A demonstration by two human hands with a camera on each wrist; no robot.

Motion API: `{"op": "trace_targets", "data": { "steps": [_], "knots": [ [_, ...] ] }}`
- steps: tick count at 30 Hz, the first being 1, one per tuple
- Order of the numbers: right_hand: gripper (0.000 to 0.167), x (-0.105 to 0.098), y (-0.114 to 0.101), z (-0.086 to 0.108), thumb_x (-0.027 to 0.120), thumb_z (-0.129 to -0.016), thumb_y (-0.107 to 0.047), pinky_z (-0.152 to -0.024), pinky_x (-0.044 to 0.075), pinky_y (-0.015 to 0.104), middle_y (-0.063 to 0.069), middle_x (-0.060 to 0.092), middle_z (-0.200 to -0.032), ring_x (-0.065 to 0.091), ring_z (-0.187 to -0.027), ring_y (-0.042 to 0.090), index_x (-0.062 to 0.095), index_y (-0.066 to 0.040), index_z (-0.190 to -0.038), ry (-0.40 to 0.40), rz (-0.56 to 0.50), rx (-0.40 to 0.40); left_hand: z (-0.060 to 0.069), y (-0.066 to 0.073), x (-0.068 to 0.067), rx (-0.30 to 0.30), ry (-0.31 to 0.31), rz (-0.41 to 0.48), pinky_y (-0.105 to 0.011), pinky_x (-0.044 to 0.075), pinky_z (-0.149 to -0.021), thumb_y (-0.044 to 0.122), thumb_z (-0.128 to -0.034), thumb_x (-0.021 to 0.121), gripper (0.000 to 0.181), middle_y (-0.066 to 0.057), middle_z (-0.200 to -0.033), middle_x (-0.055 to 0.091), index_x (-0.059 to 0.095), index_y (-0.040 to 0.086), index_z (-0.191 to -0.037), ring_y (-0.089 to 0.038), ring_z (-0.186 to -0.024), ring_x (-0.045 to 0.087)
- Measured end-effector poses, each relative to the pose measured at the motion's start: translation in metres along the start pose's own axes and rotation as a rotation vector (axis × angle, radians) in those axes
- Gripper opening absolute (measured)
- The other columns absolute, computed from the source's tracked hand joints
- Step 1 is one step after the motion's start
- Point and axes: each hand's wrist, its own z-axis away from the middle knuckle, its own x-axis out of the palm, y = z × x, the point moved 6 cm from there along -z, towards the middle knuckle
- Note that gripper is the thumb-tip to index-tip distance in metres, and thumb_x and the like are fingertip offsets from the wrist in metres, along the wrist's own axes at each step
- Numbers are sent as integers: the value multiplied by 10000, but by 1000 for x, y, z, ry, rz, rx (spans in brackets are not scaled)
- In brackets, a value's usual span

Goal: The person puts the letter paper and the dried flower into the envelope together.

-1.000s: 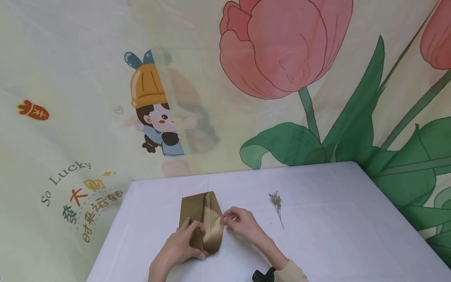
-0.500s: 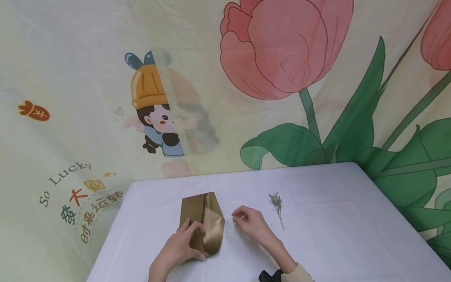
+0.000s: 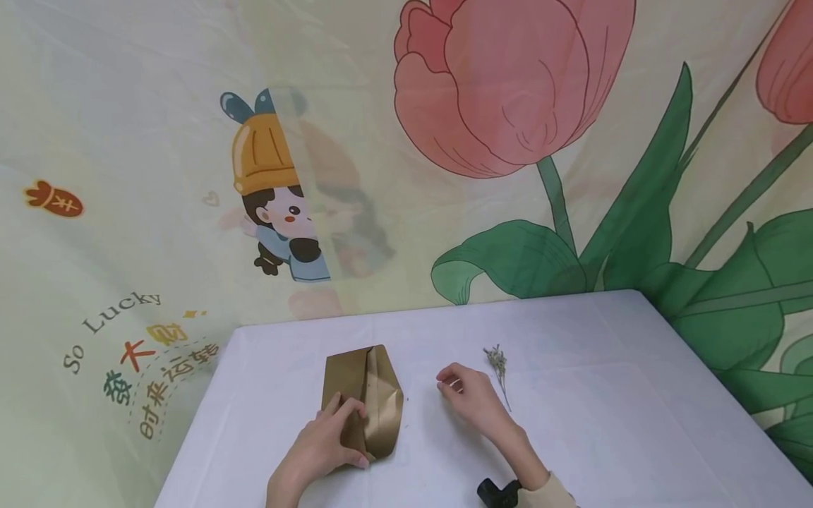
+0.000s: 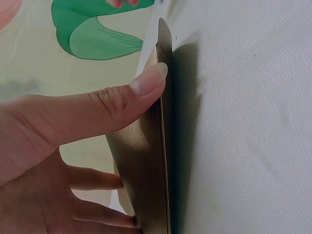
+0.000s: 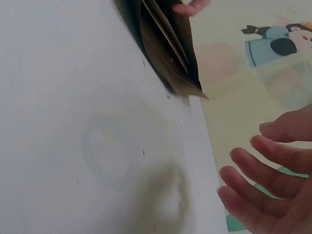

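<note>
The whole background is filled by a pale printed backdrop (image 3: 368,42), on which a large pink tulip (image 3: 521,85), green leaves (image 3: 527,257) and, further left, a cartoon figure in a yellow hat (image 3: 263,159) are shown. In front of it a table (image 3: 610,395) is covered with white cloth. On the left part of the tabletop a gold-brown envelope (image 3: 343,370) is laid, its flap (image 3: 384,409) turned out toward the right; in the right wrist view its mouth is seen parted, with layers of paper visible inside. The envelope is grasped by the left hand (image 3: 324,437): the thumb is set along the near edge and the other fingers are spread over the face, the forefinger being arched toward the fold. The right hand (image 3: 473,398) is held to the right of the envelope and apart from it, with its fingers loosely bent, separated from one another, and released. Its forearm is wrapped at the lower part in a beige sleeve (image 3: 547,492), beside which a black device (image 3: 498,493) is worn. A dried flower sprig (image 3: 497,361) is laid just beyond the right hand, its stem pointed toward the forearm; whether the stem is touched cannot be told. Between the envelope and the right hand, tiny dark specks (image 5: 144,152) are scattered on the cloth.
</note>
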Motion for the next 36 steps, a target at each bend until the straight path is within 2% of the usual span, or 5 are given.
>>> {"op": "trace_targets", "data": {
  "steps": [4,7,20,27,36],
  "knots": [
    [85,-12,7,1,721,-937,-82,-703,556,307,7,725,-897,650,-792,129,731,-65,-1020,56,51,40,-1,1,1,11,1,14,-852,373,-929,324,-610,961,700,-396,-1558,341,535,290,-1165,-804,-1221,368],
    [81,-16,10,1,728,-926,-74,-693,555,324,17,732,-894,653,-780,137,730,-60,-1006,70,85,41,-1,2,2,21,-1,28,-854,368,-933,326,-610,962,703,-397,-1560,337,538,283,-1169,-801,-1226,368],
    [64,-14,12,0,745,-909,-86,-624,547,313,23,721,-858,670,-755,161,721,-70,-967,132,240,18,1,-1,-3,18,14,14,-857,360,-940,323,-610,963,734,-410,-1552,338,547,264,-1212,-795,-1233,370],
    [124,-15,17,1,740,-905,-100,-613,539,356,59,718,-894,660,-770,197,726,-52,-1019,137,314,86,1,-2,-1,12,7,15,-856,352,-953,317,-616,963,722,-403,-1556,340,551,268,-1207,-785,-1244,375],
    [162,-24,28,-2,770,-880,-93,-596,554,372,107,728,-907,689,-794,253,722,-28,-1020,216,372,109,2,0,-1,13,7,19,-846,361,-957,316,-618,964,714,-401,-1557,340,553,262,-1199,-783,-1248,374]
  ]
}}
